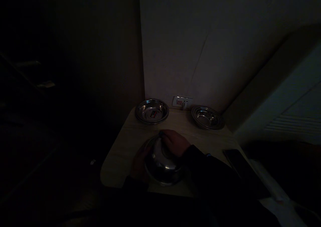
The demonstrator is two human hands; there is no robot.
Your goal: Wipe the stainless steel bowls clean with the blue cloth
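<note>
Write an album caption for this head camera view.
In dim light, left hand and right hand hold a metal bowl at a wood-grained table, shallow metal bowls behind.

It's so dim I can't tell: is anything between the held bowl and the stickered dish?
Only the right hand, at the far edge of the bowl, comes partly between; the left hand is at its left side. Beyond, nothing visible blocks the dish.

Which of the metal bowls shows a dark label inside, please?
The back-left bowl, left of the wall socket: a dark label with some red shows inside. None shows on the back-right bowl or on the held bowl.
</note>
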